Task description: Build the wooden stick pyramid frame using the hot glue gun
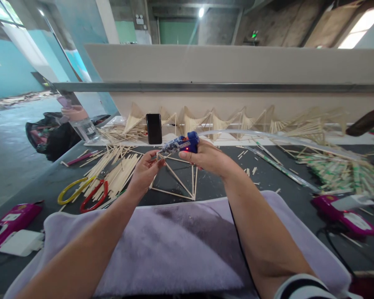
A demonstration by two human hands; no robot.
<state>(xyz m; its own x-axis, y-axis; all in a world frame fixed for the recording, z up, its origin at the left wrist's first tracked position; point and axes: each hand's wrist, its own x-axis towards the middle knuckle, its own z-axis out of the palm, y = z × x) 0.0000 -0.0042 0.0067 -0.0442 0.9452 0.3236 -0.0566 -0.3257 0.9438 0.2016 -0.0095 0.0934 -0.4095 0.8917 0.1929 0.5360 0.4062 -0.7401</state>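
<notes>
Nearest the viewer, a lilac cloth [180, 236] padded the counter [28, 182] edge beneath both forearms. Beyond it, the left hand [145, 170] pinched one corner of a stick frame [177, 178], its grip narrow on the thin sticks, while the frame's lower edge lay on the counter. The right hand [210, 160] was closed around a blue glue gun [182, 144], nozzle pointing left at the pinched corner (a red lamp glowed on the gun's body). The step appeared to be gluing a joint; the next move would call for a small bead at the corner and a steady hold. Left of the frame lay scissors [82, 193] and loose sticks [115, 168]; at right, wrapped sticks [343, 172] and a pink device [349, 214]. Farther back stood a phone [154, 128] and finished stick frames [224, 120]. Nothing blocked the joint.
</notes>
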